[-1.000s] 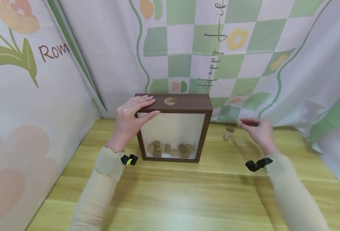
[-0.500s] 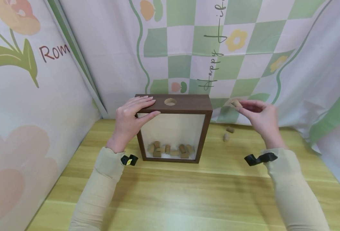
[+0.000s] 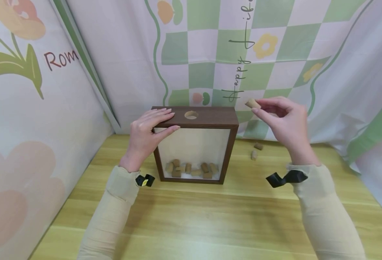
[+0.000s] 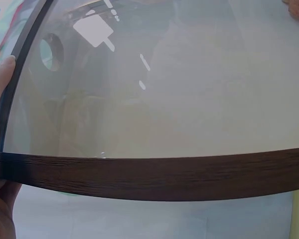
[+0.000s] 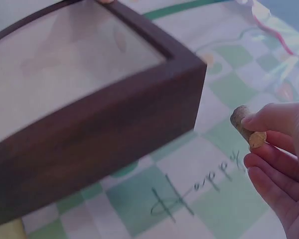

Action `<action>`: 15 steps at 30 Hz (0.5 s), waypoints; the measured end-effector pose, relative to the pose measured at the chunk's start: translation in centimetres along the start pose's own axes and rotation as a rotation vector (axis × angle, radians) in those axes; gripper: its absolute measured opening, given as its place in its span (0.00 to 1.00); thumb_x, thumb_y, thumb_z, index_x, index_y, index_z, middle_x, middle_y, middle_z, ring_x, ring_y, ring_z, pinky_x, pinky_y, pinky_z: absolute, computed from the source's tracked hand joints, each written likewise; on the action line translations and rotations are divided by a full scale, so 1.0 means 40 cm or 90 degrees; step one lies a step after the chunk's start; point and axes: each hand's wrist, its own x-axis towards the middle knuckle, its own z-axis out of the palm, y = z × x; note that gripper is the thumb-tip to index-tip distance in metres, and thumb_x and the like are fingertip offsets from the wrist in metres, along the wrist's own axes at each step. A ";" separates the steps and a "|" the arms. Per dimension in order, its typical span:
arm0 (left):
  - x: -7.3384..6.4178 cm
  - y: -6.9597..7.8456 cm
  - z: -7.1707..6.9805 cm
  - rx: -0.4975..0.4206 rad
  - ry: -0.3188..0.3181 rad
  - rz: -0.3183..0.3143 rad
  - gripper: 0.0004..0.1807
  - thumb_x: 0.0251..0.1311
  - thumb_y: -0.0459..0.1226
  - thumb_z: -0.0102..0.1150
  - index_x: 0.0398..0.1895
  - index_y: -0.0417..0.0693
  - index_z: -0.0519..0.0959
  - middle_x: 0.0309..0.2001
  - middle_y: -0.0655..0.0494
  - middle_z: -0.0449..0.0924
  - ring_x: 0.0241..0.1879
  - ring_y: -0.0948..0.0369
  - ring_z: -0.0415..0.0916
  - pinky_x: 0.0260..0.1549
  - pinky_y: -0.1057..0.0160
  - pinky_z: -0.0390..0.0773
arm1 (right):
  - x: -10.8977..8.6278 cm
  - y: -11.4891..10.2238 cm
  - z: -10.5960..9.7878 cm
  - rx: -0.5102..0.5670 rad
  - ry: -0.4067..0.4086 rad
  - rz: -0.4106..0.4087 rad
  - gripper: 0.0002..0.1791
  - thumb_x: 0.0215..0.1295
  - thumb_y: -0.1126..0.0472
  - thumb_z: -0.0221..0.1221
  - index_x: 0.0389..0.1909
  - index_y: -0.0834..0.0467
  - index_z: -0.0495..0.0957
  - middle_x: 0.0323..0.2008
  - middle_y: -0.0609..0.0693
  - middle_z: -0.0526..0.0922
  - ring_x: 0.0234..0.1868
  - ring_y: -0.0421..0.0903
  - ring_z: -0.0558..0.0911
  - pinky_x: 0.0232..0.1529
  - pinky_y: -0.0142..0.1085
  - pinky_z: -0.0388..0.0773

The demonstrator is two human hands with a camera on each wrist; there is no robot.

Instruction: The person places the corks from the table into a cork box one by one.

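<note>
A dark brown shadow box [image 3: 233, 144] with a clear front stands upright on the table, a round hole [image 3: 191, 115] in its top. Several corks [image 3: 195, 172] lie inside along the bottom. My left hand [image 3: 144, 133] holds the box's upper left corner, fingers across the top and thumb along the front edge. Right of the box, my right hand [image 3: 286, 121] pinches a cork [image 3: 252, 104] between thumb and fingertips, raised about level with the box top. In the right wrist view this cork [image 5: 242, 122] is tilted, apart from the box.
Two loose corks, one darker [image 3: 258, 146] and one lighter [image 3: 254, 155], lie on the wooden table [image 3: 191, 220] to the right of the box. A printed curtain [image 3: 203, 43] hangs close behind, and another printed cloth [image 3: 48, 119] borders the left side.
My right hand has lifted the cork from beside the loose ones, raising it and bringing it leftward toward the box. The left hand and box have stayed still.
</note>
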 end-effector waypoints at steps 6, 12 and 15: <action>-0.001 -0.001 0.002 0.003 0.002 -0.001 0.23 0.53 0.42 0.79 0.51 0.42 0.88 0.52 0.48 0.85 0.55 0.53 0.82 0.64 0.59 0.72 | 0.014 -0.061 0.041 0.015 -0.042 -0.066 0.14 0.63 0.63 0.72 0.50 0.60 0.88 0.46 0.50 0.87 0.45 0.43 0.85 0.46 0.26 0.81; -0.001 0.000 0.001 0.007 -0.001 -0.003 0.23 0.54 0.42 0.79 0.51 0.42 0.88 0.52 0.48 0.85 0.56 0.54 0.82 0.65 0.60 0.72 | 0.031 -0.107 0.083 0.000 -0.098 -0.104 0.14 0.64 0.64 0.71 0.51 0.59 0.88 0.45 0.50 0.86 0.44 0.43 0.85 0.49 0.28 0.80; 0.000 0.001 0.001 0.008 0.000 -0.006 0.23 0.53 0.42 0.79 0.51 0.42 0.88 0.52 0.48 0.85 0.56 0.53 0.82 0.65 0.59 0.72 | 0.042 -0.130 0.104 0.003 -0.119 -0.113 0.15 0.63 0.65 0.72 0.50 0.60 0.87 0.45 0.50 0.87 0.42 0.43 0.86 0.47 0.28 0.81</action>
